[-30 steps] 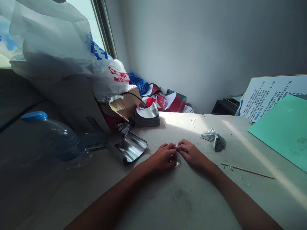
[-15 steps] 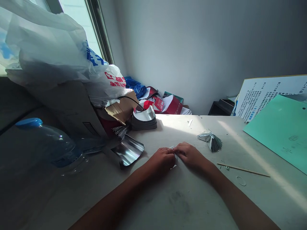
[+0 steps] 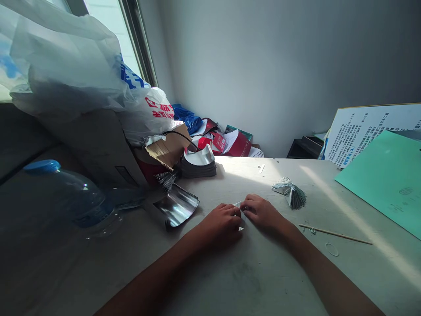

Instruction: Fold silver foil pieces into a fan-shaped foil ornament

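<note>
In the middle of the table, both my hands are on a small pale, shiny sheet [image 3: 238, 204], mostly hidden under the fingers. My left hand [image 3: 223, 223], with a ring on one finger, is closed over its left part; a white corner [image 3: 241, 228] sticks out below the fingers. My right hand [image 3: 258, 210] pinches the sheet's far right end, its fingertips almost touching the left hand. Left of the hands lie curled silver foil sheets [image 3: 180, 205]. To the right stands a fanned bundle of folded silver pieces [image 3: 291, 194].
A wooden stick [image 3: 335, 234] and a rubber band [image 3: 331, 249] lie on the right. A green folder [image 3: 383, 184] covers the right edge. On the left are a plastic bottle [image 3: 82, 197], a stack of curved sheets [image 3: 198, 166] and plastic bags [image 3: 75, 74] on a box.
My left hand has shifted slightly right and flattened over the sheet, so less of its lower part shows. My right hand stays pinched at the far end. The camera view has shifted slightly.
</note>
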Available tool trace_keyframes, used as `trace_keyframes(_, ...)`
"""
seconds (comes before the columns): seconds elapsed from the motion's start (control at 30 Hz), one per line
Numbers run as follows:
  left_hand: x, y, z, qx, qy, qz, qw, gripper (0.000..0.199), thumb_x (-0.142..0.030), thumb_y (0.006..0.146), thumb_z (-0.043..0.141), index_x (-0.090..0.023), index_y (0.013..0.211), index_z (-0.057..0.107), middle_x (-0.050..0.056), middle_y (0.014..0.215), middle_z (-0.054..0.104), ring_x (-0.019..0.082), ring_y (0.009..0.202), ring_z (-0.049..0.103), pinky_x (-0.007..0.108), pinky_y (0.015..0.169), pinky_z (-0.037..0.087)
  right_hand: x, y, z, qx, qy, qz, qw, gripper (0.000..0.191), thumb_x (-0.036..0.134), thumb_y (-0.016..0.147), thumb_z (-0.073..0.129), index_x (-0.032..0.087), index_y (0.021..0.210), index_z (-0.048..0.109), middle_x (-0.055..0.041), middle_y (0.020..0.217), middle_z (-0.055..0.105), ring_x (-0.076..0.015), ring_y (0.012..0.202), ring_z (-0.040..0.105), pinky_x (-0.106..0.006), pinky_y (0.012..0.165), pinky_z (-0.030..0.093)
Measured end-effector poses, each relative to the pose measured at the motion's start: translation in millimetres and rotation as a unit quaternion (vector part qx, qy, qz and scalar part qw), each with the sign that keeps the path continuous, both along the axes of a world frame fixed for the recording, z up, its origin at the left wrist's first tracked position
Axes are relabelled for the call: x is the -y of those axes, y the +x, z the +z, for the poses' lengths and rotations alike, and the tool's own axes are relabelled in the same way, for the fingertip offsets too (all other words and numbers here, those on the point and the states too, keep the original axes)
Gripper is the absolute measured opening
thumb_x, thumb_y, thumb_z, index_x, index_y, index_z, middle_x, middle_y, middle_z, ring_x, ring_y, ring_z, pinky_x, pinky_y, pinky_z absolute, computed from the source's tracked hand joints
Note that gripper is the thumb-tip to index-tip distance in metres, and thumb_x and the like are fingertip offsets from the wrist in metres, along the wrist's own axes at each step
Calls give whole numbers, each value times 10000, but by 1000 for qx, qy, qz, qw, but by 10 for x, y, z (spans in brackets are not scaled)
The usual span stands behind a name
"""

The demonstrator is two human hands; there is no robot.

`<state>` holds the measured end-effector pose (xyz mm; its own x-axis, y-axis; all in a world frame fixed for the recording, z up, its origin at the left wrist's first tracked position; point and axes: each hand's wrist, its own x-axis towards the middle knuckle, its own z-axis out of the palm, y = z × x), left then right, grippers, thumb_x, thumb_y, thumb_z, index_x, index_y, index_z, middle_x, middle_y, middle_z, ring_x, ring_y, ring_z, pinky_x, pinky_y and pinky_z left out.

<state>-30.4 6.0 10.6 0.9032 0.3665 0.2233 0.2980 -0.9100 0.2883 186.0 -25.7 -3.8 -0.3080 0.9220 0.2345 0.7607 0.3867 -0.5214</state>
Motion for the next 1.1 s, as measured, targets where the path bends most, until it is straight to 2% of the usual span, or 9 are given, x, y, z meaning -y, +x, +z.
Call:
trace_keyframes(0.27, -14, 61, -143, -39, 61, 54, 996, 59, -231, 875, 658, -192, 879, 702, 20, 1087, 701, 183, 1084, 620, 332, 934, 424, 10, 5, 0, -11, -22, -7, 1000, 170, 157, 904, 576, 197, 1006, 705, -33, 1018, 619, -175, 958, 576, -295, 850, 439)
trace_keyframes(0.43, 78, 72, -51, -88, 80, 96, 988, 102, -206, 912, 610, -177, 883, 704, 49, 1096, 689, 211, 1101, 601, 354, 907, 427, 27, 3, -7, -3, -30, -13, 999, 166, 183, 909, 584, 203, 1028, 698, -33, 1027, 605, -175, 931, 573, -297, 829, 438)
trace_keyframes(0.57, 147, 64, 37, -100, 86, 126, 983, 153, -164, 923, 566, -177, 844, 695, 46, 1102, 678, 205, 1033, 600, 339, 842, 431, 36, 1, -6, 7, -32, -13, 999, 177, 194, 915, 585, 202, 1059, 688, -37, 1048, 601, -179, 943, 567, -302, 839, 437)
trace_keyframes(0.73, 153, 66, 91, -130, 72, 110, 983, 198, -149, 950, 514, -169, 848, 683, 46, 1049, 673, 201, 985, 593, 319, 764, 432, 37, -6, -2, 14, -29, -12, 999, 165, 191, 911, 582, 190, 1046, 678, -42, 1041, 598, -181, 935, 566, -303, 835, 434)
trace_keyframes(0.9, 118, 71, 101, -155, 81, 80, 981, 159, -113, 939, 518, -146, 897, 668, 73, 1091, 663, 206, 980, 593, 329, 787, 457, 34, -19, -18, 30, -25, -17, 999, 164, 194, 907, 579, 189, 1049, 662, -45, 1048, 591, -184, 926, 567, -303, 822, 428)
trace_keyframes(1.1, 109, 56, 78, -143, 105, 58, 982, 122, -103, 935, 536, -149, 937, 649, 85, 1083, 656, 205, 985, 599, 319, 788, 477, 33, -30, -15, 52, -33, -16, 998, 173, 216, 918, 565, 183, 1065, 651, -56, 1070, 581, -187, 922, 563, -308, 803, 425)
